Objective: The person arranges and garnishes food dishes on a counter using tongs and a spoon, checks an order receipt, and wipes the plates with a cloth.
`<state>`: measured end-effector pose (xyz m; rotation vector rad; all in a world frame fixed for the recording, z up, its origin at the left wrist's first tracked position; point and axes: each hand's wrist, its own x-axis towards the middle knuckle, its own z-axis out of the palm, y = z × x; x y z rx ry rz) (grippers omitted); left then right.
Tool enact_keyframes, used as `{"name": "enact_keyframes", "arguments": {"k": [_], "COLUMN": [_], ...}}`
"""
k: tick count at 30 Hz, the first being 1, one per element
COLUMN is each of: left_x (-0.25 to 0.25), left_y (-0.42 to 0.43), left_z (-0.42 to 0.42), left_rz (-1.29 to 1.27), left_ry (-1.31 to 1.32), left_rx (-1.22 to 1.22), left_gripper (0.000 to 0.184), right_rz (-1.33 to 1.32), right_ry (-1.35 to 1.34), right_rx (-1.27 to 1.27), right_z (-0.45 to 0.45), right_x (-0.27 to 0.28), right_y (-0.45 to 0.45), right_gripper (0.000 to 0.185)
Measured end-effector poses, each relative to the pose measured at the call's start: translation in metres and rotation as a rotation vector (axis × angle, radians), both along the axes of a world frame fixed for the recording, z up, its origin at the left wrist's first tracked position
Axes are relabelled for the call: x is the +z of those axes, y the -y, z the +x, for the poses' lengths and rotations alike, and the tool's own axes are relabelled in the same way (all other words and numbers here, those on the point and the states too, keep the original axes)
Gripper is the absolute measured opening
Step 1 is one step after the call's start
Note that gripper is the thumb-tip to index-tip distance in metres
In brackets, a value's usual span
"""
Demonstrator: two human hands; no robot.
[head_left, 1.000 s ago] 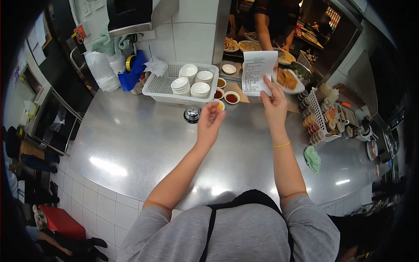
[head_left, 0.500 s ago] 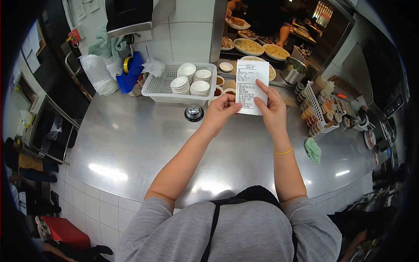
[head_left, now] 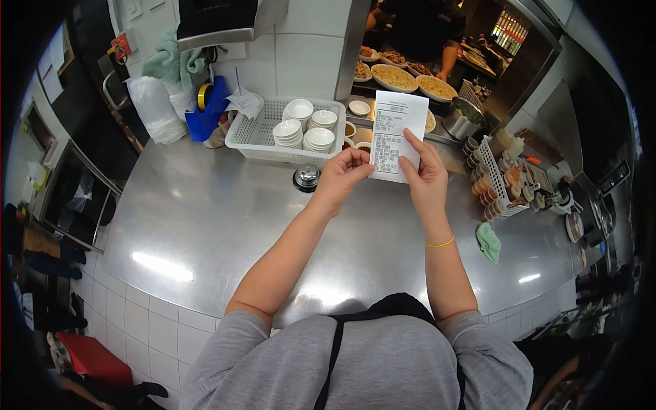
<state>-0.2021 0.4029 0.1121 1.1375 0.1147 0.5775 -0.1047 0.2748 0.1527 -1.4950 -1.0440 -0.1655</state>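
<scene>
A printed paper receipt is held up over the far side of the steel counter, its text facing me. My left hand pinches its lower left edge between thumb and curled fingers. On the right edge, my right hand grips with the thumb and a finger lying across the front. Left of my left hand stands a silver call bell. Behind the bell, a white plastic basket holds several stacks of small white bowls. Behind the receipt, part of the food in the pass is hidden.
Several oval dishes of food stand in the pass, where a person in dark clothes is behind them. A metal pot and a white basket of sauce containers are at right, with a green cloth in front. A blue tape dispenser is back left.
Both hands keep hold of the receipt, which appears slightly more tilted. The view has shifted a little, and the person behind the pass has moved slightly.
</scene>
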Motion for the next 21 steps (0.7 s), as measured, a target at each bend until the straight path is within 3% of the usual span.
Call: {"name": "enact_keyframes", "arguments": {"k": [21], "left_x": [-0.006], "left_y": [0.003], "left_z": [0.010], "left_rz": [-0.014], "left_ry": [-0.025], "left_rx": [0.005], "left_gripper": [0.009], "right_rz": [-0.008], "right_ry": [0.005], "right_rx": [0.007], "right_z": [0.006], "right_x": [-0.008], "right_y": [0.003], "right_gripper": [0.042]}}
